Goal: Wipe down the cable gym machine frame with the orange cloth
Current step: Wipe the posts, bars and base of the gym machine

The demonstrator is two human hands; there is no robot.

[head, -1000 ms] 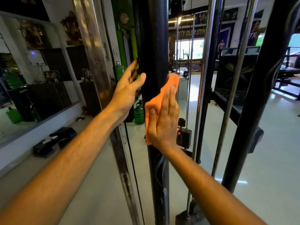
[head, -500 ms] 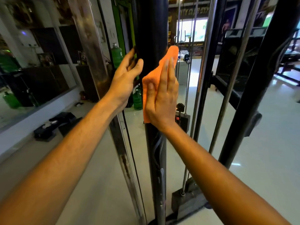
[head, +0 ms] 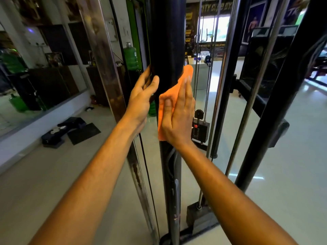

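The right hand lies flat on the orange cloth, fingers straight and together, pressing it against the near face of the black upright post of the cable gym machine frame; its grip is apart, nothing curled round the cloth. The cloth wraps the post's front and right side, its top corner poking out to the right above the fingertips and its lower edge hanging below the palm. The left hand rests on the left side of the same post, at about the same height, with straight fingers reaching behind it and the thumb on the front; its grip is also apart. Just left of the post run a thin black cable and a worn steel bar. To the right, farther off, stand chrome guide rods and a weight stack. A green water jug stands far behind on the left, and dark mats lie on the pale floor.
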